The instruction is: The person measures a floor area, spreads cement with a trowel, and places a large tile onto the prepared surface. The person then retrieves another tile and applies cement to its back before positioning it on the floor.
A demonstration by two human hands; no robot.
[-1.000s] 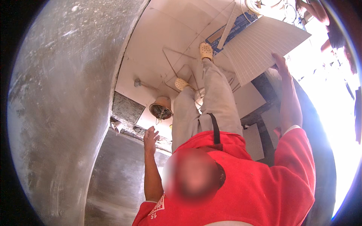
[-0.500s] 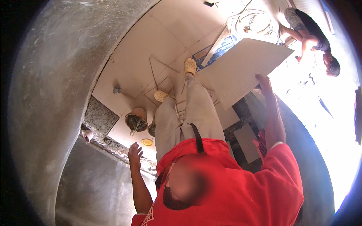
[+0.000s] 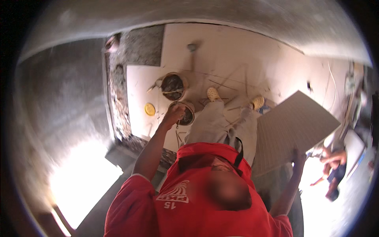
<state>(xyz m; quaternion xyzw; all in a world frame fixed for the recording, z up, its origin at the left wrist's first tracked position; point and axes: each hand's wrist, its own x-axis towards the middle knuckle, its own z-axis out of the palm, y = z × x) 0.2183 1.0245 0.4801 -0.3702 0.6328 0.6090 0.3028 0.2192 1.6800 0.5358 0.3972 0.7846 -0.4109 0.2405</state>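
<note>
The left hand's grip (image 3: 173,115) is curled at the 9 o'clock rim of a small bucket of dark mortar (image 3: 185,114); blur hides whether the fingers have closed on the rim or only touch it. At 9 o'clock from that hand a yellow disc (image 3: 150,109) lies on the white tiled floor (image 3: 221,55), and further out a strip of bare grey mortar bed (image 3: 118,98) runs along the floor's edge. A second, larger bucket (image 3: 173,86) stands just beside the small one, at its 11 o'clock. The person's two pale shoes (image 3: 213,94) are planted among thin lines on the floor. On the right, the right hand's grip (image 3: 299,156) pinches the lower edge of a large pale tile (image 3: 294,128), ribbed back showing, held tilted in the air at 3 o'clock from the legs. That one-handed hold looks like the weak point: gripped at a single edge point, the tile could swing or slip and chip a corner on the floor. Another person (image 3: 333,166) is crouched close beneath its 5 o'clock side and could be struck. Leaning toward the buckets may also tip one.
</note>
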